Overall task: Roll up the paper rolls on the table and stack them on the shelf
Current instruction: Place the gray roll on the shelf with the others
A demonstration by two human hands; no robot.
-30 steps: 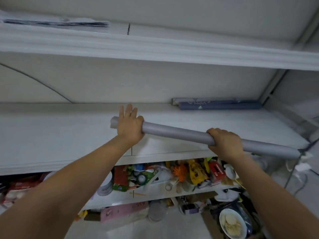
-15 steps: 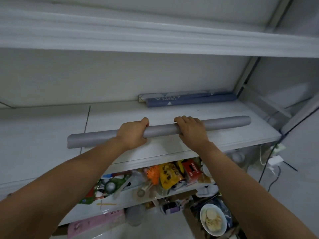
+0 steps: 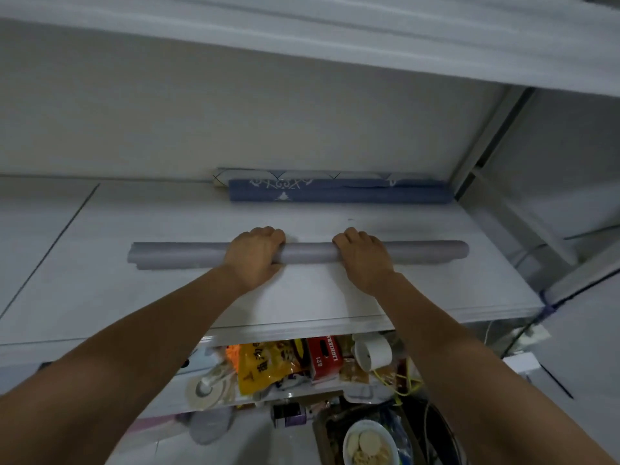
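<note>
The left hand (image 3: 254, 257) and right hand (image 3: 363, 258) grip a long grey paper roll (image 3: 308, 255) lying on the white shelf (image 3: 161, 300); beyond them (by the wall) sits a blue patterned roll (image 3: 339, 195).

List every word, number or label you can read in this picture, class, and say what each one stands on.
"821": white print on the red box.
"LIGH...": white capitals on the same box; the last letters are unclear.
Yellow bag: dark characters, too blurred to read.
Blue paper roll: white ornament only, no words.
Grey paper roll: no text.
</note>
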